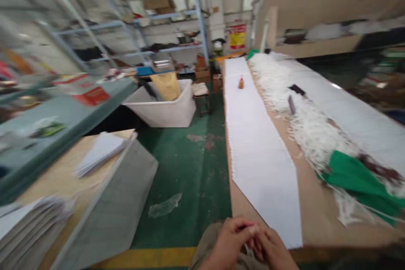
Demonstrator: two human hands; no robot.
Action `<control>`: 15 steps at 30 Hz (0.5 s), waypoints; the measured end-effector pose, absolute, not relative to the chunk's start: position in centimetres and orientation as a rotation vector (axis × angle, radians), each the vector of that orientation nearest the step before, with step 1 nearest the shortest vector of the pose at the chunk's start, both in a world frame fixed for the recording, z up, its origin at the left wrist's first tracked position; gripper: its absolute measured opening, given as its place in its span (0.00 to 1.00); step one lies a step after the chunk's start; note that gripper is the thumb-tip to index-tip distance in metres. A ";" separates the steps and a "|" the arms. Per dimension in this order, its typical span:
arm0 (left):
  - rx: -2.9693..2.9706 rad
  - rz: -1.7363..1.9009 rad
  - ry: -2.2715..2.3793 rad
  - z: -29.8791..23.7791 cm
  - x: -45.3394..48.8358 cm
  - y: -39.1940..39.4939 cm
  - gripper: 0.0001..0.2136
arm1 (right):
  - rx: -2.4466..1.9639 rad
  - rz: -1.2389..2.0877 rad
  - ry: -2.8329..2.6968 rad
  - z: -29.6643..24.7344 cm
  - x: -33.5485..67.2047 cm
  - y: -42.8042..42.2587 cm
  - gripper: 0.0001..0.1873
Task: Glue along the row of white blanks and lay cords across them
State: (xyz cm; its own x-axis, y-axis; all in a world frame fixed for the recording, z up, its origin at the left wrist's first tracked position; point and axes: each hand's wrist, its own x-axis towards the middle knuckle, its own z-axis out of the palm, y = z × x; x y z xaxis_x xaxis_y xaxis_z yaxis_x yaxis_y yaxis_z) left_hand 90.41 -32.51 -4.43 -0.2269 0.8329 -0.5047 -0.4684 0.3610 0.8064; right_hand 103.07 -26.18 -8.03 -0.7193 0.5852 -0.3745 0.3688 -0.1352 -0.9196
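Note:
My left hand [230,237] and my right hand [271,242] meet at the bottom of the head view, just in front of my body. The fingers of both are curled and pressed against each other. Whatever may lie between the fingertips is hidden. Right beside my right hand is the near end of a long white strip of layered sheets [257,143], its near left corner cut at a slant. It lies along the left edge of a brown table [316,202]. Far down the strip stands a small amber bottle with a red tip [241,83].
White shredded strips [316,135] run along the table, with a green cloth [360,181] at the near right. To the left, a grey-sided bin [123,202] has stacked white sheets [99,152] on its board. A white tub [172,112] stands farther off on green floor.

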 end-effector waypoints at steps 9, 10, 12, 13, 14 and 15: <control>0.318 1.092 1.137 -3.3 83.3 -29.1 0.11 | -1.123 1.924 -1.615 -7.2 98.4 -25.1 0.32; 0.325 1.062 1.140 -3.5 82.7 -28.7 0.10 | -1.155 1.867 -1.660 -7.3 98.1 -25.0 0.31; 0.345 0.991 1.136 -4.1 81.7 -27.9 0.09 | -1.263 1.755 -1.740 -7.7 97.6 -24.7 0.28; 0.353 0.954 1.128 -4.4 81.3 -27.5 0.09 | -1.324 1.709 -1.762 -8.0 97.4 -24.5 0.26; 0.359 0.923 1.118 -4.7 80.9 -27.1 0.09 | -1.380 1.671 -1.776 -8.2 97.4 -24.2 0.24; 0.359 0.902 1.112 -5.0 80.7 -26.7 0.10 | -1.428 1.633 -1.788 -8.4 97.5 -23.8 0.21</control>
